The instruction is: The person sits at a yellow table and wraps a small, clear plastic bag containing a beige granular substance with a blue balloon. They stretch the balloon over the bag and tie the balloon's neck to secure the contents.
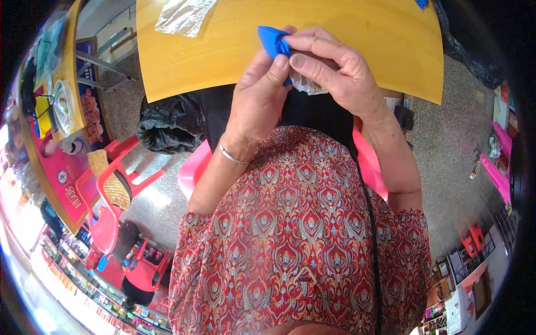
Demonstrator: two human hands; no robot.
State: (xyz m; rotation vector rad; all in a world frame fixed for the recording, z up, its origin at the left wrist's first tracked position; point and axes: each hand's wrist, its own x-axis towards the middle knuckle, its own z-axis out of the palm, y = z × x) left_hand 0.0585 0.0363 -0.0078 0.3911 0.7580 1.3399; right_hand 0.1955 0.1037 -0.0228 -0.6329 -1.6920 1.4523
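Observation:
My two hands meet just above the front edge of the yellow table (223,61). Between them is a folded piece of blue cloth (272,42), gathered narrow at its middle, with a pointed end sticking up to the left. My left hand (257,95) pinches this cloth with thumb and fingers. My right hand (352,72) is curled over a crinkled clear plastic packet (308,85), its thumb and forefinger tips touching the blue cloth. What the packet contains is mostly hidden under my right fingers.
A flat clear plastic bag (184,17) lies at the table's far left. A bit of blue (422,3) shows at its far right corner. Left of my legs sits a black plastic bag (170,124). Red plastic chairs (106,226) and a side table (58,178) stand farther left.

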